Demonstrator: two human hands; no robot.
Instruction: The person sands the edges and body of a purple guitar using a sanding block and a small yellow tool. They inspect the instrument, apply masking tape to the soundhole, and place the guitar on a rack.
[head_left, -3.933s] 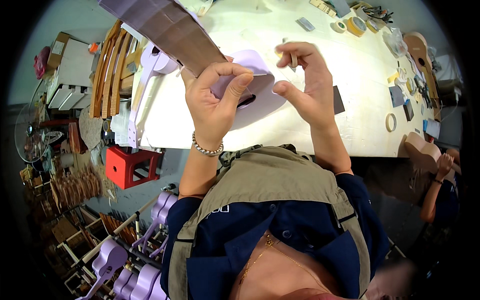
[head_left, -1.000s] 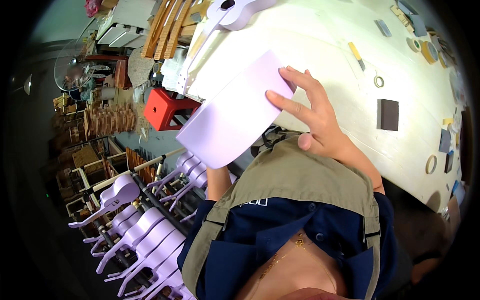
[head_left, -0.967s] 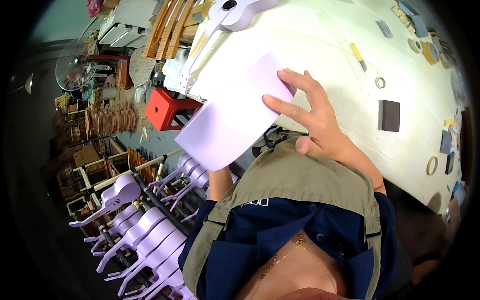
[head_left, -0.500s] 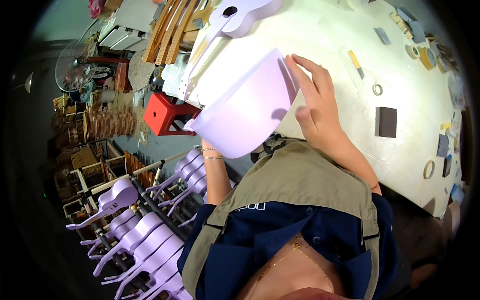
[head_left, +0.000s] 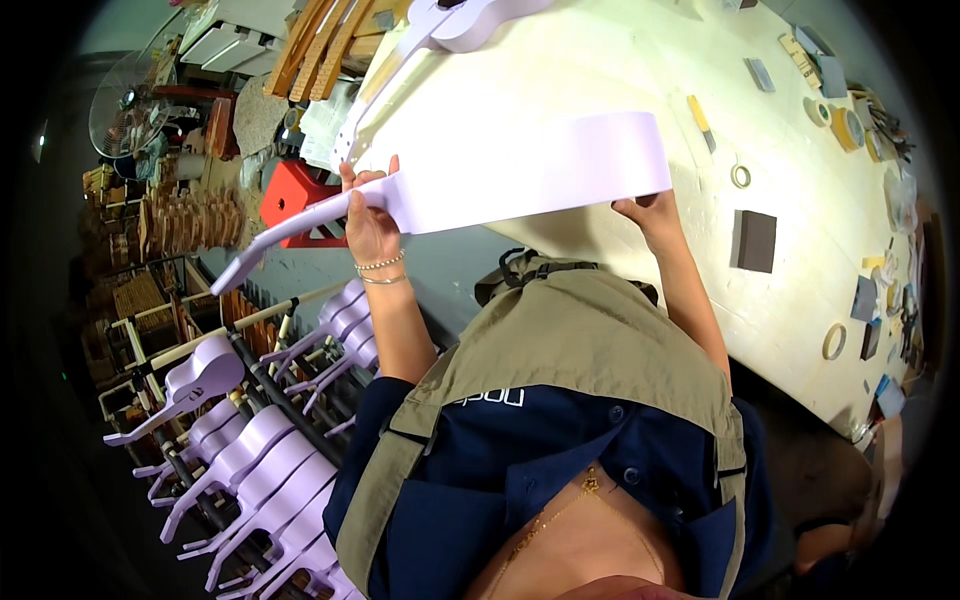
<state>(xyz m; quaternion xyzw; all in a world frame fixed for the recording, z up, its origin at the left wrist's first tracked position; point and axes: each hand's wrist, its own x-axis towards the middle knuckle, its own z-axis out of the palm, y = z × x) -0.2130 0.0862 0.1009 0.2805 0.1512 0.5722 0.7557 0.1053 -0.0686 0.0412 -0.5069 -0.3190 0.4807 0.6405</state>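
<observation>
A lilac, unstrung ukulele (head_left: pixel 530 178) is held up in front of me, turned so its side faces me, with its neck pointing left and down. My left hand (head_left: pixel 372 230) grips the neck close to the body, fingertips showing above it. At the rounded end of the body, my right hand (head_left: pixel 655 218) holds the lower edge; its thumb shows and most of the fingers are hidden behind. A second lilac ukulele (head_left: pixel 480 28) with a dark soundhole lies on the white table (head_left: pixel 600 70) beyond, cut off by the upper edge of the view.
At left, several lilac ukuleles (head_left: pixel 265 455) hang on a rack. A red stool (head_left: pixel 285 200) stands by the table's left corner. On the table lie a yellow-handled knife (head_left: pixel 700 118), a tape roll (head_left: pixel 740 176), a dark block (head_left: pixel 757 241) and more tape rolls at right.
The ukulele has swung from steeply tilted to nearly level, and its neck has come into view. My right hand has moved from the body's upper edge down to its end; my left hand now shows.
</observation>
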